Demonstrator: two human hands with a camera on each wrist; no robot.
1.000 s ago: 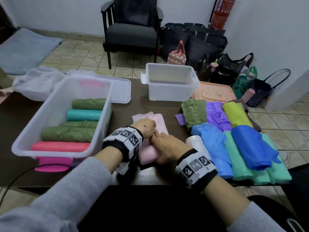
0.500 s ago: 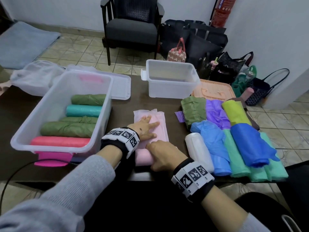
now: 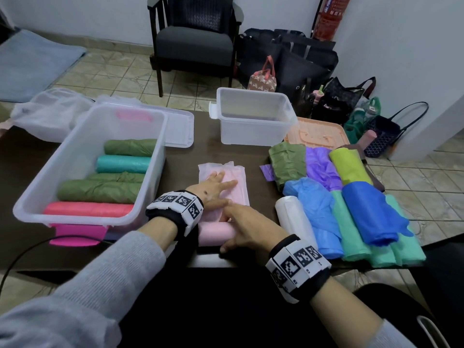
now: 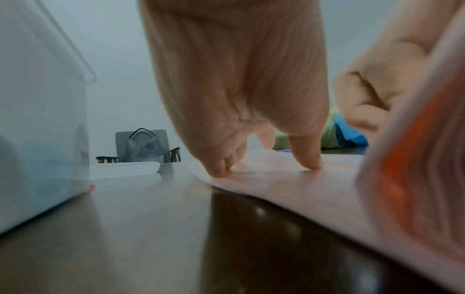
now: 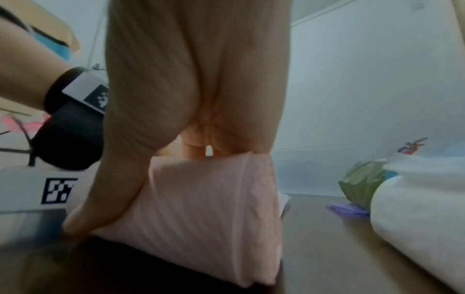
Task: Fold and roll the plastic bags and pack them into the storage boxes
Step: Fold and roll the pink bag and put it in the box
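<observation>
A pale pink plastic bag (image 3: 236,172) lies folded in a strip on the dark table, its near end wound into a roll (image 3: 213,232). My left hand (image 3: 216,189) lies flat with straight fingers (image 4: 307,159) pressing the flat part of the bag (image 4: 289,179). My right hand (image 3: 246,227) holds the roll (image 5: 201,214), thumb at the near side and fingers over the top. A clear storage box (image 3: 37,197) at the left holds several rolled bags in green, teal and red. A second clear box (image 3: 253,121) stands at the back, with no bags seen in it.
Folded bags in green, purple, yellow, blue, teal and a white roll (image 3: 293,219) lie at the right. A clear lid (image 3: 180,126) and an orange lid (image 3: 316,131) rest at the back. A pink lid (image 3: 75,234) pokes from under the left box. The chair and bags stand beyond the table.
My left hand has opened and slid forward, flat along the pink bag. My right hand has stayed on the roll near the table's front edge.
</observation>
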